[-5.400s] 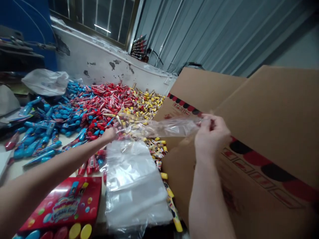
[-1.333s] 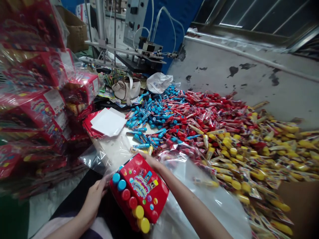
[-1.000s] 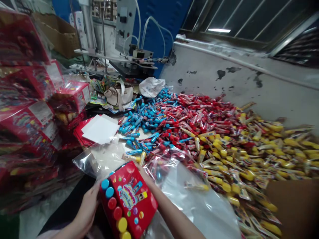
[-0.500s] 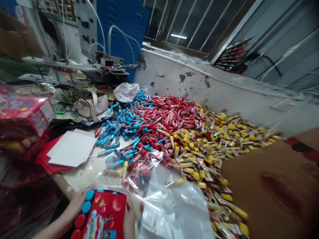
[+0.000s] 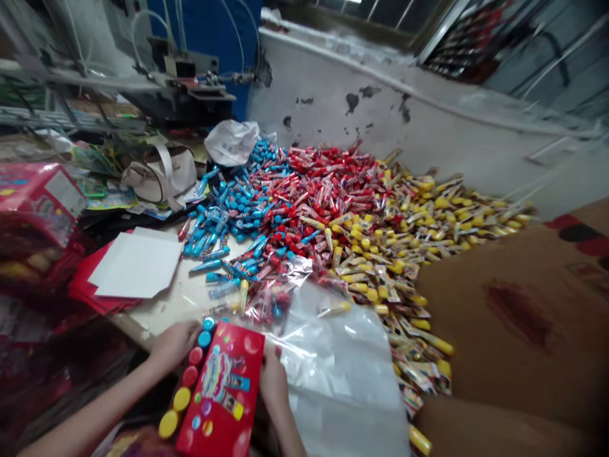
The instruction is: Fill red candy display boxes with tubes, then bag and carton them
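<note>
A red candy box (image 5: pixel 223 387) with a colourful label and a row of blue, red and yellow caps along its left side lies at the table's near edge. My left hand (image 5: pixel 172 343) curls over its upper left corner by the caps. Along the box's right edge my right hand (image 5: pixel 273 388) presses, fingers closed on it. A clear plastic bag (image 5: pixel 266 303) spreads just beyond the box. To its right lies a stack of clear bags (image 5: pixel 342 374).
A big heap of wrapped candy tubes (image 5: pixel 333 216), blue, red and yellow, covers the table. A brown carton (image 5: pixel 514 324) stands at right. White and red sheets (image 5: pixel 136 263) lie at left, red boxes (image 5: pixel 38 203) stacked beyond. A beige bag (image 5: pixel 159 174) and a machine sit behind.
The box has turned so its capped side faces left and both hands stay on it. The view has swung right and tilted down, bringing the carton back in.
</note>
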Motion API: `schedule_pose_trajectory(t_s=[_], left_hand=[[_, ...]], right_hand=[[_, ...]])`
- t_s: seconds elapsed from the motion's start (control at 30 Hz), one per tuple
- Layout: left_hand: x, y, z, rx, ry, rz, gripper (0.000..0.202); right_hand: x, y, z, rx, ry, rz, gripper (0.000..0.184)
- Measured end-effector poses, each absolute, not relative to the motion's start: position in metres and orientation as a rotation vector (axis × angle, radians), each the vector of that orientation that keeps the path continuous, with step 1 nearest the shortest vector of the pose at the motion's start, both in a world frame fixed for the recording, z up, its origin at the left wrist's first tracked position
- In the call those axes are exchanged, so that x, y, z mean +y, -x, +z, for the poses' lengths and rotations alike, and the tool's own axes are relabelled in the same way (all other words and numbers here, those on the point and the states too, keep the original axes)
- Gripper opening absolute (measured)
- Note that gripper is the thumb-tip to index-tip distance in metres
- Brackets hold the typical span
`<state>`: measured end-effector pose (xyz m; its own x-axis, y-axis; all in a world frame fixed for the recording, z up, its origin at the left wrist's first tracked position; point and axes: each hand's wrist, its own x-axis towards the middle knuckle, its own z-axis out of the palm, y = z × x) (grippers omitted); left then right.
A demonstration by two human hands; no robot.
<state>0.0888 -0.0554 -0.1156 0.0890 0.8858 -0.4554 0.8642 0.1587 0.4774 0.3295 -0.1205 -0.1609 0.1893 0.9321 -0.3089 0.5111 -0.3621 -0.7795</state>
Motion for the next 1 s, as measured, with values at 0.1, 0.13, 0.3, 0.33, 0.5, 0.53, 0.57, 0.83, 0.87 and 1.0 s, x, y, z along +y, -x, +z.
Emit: schedule_pose_trajectory(t_s=[0.1, 0.13, 0.3, 0.33, 0.5, 0.53, 0.57, 0.83, 0.87, 1.0], left_hand=[[-0.041, -0.090, -0.113, 1.761, -1.733, 0.086, 0.024], [-0.037, -0.091, -0.113, 1.752, -1.741, 0.113, 0.024], [-0.029, -0.093, -0.114, 1.661, -1.737, 0.245, 0.025], [-0.030, -0.092, -0.113, 1.647, -1.729, 0.282, 0.027], [-0.043, -0.088, -0.100, 1.559, -1.660, 0.692, 0.028], [-0.048, -0.087, -0.098, 1.540, -1.665, 0.776, 0.024], [-0.053, -0.086, -0.095, 1.516, -1.693, 0.836, 0.021], [-0.114, -0.062, -0.089, 1.234, -2.167, 0.982, 0.016], [-0.122, -0.057, -0.092, 1.224, -2.184, 0.977, 0.016], [-0.155, -0.042, -0.102, 1.226, -2.193, 0.871, 0.018]], right_hand=[[-0.101, -0.331, -0.154, -1.240, 1.869, 1.060, 0.022], [-0.096, -0.332, -0.154, -1.209, 1.846, 1.048, 0.021], [-0.092, -0.333, -0.149, -1.108, 1.810, 0.973, 0.023], [-0.095, -0.332, -0.145, -1.094, 1.797, 0.966, 0.025], [-0.117, -0.330, -0.116, -1.075, 1.699, 0.872, 0.028], [-0.122, -0.329, -0.111, -1.102, 1.681, 0.819, 0.026], [-0.127, -0.328, -0.106, -1.139, 1.667, 0.759, 0.024], [-0.181, -0.325, -0.100, -1.418, 1.545, 0.518, 0.016], [-0.190, -0.325, -0.101, -1.442, 1.542, 0.543, 0.017], [-0.225, -0.324, -0.109, -1.485, 1.524, 0.566, 0.019]])
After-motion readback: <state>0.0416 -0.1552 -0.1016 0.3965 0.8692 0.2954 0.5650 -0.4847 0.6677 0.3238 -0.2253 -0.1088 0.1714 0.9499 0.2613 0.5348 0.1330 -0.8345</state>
